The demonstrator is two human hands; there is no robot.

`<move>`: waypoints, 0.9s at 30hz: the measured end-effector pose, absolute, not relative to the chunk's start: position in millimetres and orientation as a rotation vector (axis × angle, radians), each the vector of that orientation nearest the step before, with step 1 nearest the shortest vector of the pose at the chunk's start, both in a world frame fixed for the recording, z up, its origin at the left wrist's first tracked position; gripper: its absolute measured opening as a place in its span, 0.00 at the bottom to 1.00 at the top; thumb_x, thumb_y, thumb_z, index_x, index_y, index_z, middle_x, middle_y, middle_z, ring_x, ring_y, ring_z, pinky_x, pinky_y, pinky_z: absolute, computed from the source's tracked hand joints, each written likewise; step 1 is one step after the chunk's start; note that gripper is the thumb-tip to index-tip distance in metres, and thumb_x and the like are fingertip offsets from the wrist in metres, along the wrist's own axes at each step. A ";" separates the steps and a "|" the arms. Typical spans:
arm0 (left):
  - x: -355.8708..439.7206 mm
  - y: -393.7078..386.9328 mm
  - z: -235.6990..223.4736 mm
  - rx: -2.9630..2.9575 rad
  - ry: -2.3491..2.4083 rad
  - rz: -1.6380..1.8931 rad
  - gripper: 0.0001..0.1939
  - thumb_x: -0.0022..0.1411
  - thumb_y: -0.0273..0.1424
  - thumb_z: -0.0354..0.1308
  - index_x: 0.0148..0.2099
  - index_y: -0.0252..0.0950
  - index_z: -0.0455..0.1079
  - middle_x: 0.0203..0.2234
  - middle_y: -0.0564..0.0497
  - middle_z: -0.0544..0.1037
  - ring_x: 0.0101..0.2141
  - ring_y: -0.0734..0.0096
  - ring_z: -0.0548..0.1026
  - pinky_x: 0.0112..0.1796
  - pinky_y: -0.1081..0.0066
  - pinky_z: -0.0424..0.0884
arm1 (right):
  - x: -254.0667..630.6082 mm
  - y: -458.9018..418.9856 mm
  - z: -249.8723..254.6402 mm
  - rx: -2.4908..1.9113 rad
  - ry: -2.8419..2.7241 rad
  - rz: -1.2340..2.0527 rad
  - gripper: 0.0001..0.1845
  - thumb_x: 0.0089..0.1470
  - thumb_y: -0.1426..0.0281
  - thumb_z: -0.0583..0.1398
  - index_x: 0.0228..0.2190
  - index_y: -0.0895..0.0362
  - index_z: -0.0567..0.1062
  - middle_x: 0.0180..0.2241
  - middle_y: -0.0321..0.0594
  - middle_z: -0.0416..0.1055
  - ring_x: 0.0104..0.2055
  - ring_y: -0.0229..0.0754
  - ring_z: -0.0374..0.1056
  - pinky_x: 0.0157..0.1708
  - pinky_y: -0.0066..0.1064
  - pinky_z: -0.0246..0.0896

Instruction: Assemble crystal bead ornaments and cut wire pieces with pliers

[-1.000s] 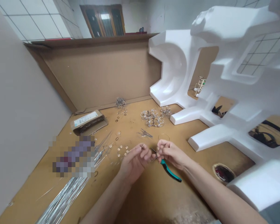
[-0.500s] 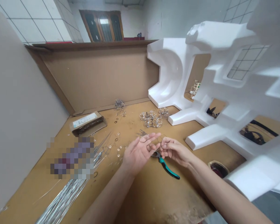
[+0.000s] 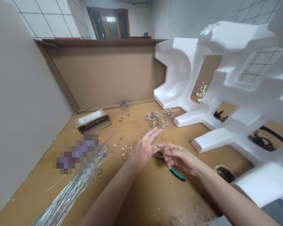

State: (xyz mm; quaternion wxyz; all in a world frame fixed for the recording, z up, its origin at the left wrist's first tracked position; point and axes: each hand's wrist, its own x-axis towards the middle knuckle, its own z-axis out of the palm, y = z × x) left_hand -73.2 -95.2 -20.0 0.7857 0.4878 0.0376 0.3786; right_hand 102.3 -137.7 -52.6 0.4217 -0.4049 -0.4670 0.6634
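My left hand [image 3: 142, 150] is turned palm up with its fingers stretched out and apart. A thin bright line, perhaps wire, crosses one of its fingers. My right hand [image 3: 180, 157] is closed in a pinch at the left fingertips, on what looks like a thin wire [image 3: 168, 137] that curves up beyond the fingers. The pinched end is hidden. Pliers [image 3: 178, 174] with teal and black handles lie on the table under my hands, partly covered by the right one. Just beyond are several coiled wire pieces [image 3: 155, 118].
A bundle of straight silvery wires [image 3: 63, 196] lies at left, near a blurred-out purple patch [image 3: 79, 153]. Behind it sits an open small box [image 3: 94, 121]. Small rings [image 3: 124, 150] and a wire heap [image 3: 124, 103] are scattered about. White foam packing [image 3: 209, 147] stands along the right.
The view has shifted slightly, moving the scene rightward. My left fingers have spread a little, and my right hand now covers more of the pliers.
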 end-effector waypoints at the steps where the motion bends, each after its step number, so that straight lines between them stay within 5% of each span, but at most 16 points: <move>1: -74.1 -94.4 -19.7 1.076 0.110 0.808 0.34 0.53 0.53 0.48 0.58 0.42 0.56 0.62 0.45 0.45 0.50 0.47 0.64 0.53 0.51 0.50 | 106.2 -143.4 -54.1 -1.167 -1.350 1.514 0.09 0.50 0.64 0.55 0.28 0.57 0.66 0.25 0.37 0.66 0.25 0.36 0.63 0.28 0.31 0.59; 5: -76.0 -92.5 -20.0 1.129 0.222 0.816 0.31 0.54 0.53 0.47 0.57 0.45 0.58 0.62 0.48 0.42 0.52 0.47 0.62 0.54 0.52 0.46 | 120.3 -173.9 -67.8 -1.821 -2.001 0.456 0.16 0.48 0.62 0.56 0.39 0.56 0.70 0.40 0.48 0.68 0.42 0.51 0.62 0.40 0.42 0.55; 9: -76.5 -91.4 -21.6 1.156 0.291 0.827 0.31 0.53 0.53 0.48 0.56 0.44 0.60 0.62 0.47 0.43 0.51 0.47 0.64 0.54 0.51 0.47 | 117.1 -192.7 -79.8 -2.060 -2.193 0.057 0.24 0.45 0.62 0.56 0.46 0.57 0.67 0.43 0.51 0.66 0.44 0.55 0.60 0.39 0.43 0.56; 14: -79.5 -91.4 -22.7 1.185 0.305 0.800 0.31 0.53 0.53 0.47 0.57 0.46 0.58 0.62 0.48 0.42 0.49 0.48 0.66 0.53 0.51 0.47 | 103.8 -185.5 -76.2 -2.030 -2.290 -0.061 0.24 0.44 0.71 0.53 0.46 0.57 0.66 0.41 0.48 0.67 0.41 0.51 0.61 0.37 0.39 0.56; 19: -85.9 -91.5 -17.6 1.231 0.344 0.770 0.30 0.55 0.53 0.44 0.58 0.49 0.56 0.62 0.49 0.43 0.50 0.49 0.65 0.53 0.51 0.46 | 116.7 -173.1 -71.1 -1.904 -2.459 -0.126 0.39 0.36 0.66 0.57 0.53 0.61 0.60 0.55 0.56 0.54 0.54 0.63 0.48 0.48 0.49 0.45; 21: -87.7 -90.4 -16.8 1.244 0.369 0.773 0.31 0.55 0.53 0.44 0.58 0.49 0.55 0.62 0.49 0.44 0.50 0.48 0.65 0.54 0.51 0.45 | 121.7 -168.6 -71.0 -1.913 -2.547 -0.074 0.42 0.34 0.66 0.57 0.54 0.63 0.58 0.53 0.59 0.56 0.51 0.63 0.53 0.45 0.48 0.48; 27: -92.2 -88.8 -22.0 1.204 0.412 0.815 0.36 0.54 0.52 0.47 0.61 0.42 0.50 0.54 0.42 0.64 0.53 0.48 0.61 0.54 0.54 0.44 | 118.3 -153.7 -70.1 -2.016 -2.559 -0.063 0.23 0.42 0.71 0.54 0.44 0.60 0.66 0.35 0.52 0.68 0.35 0.52 0.65 0.32 0.36 0.54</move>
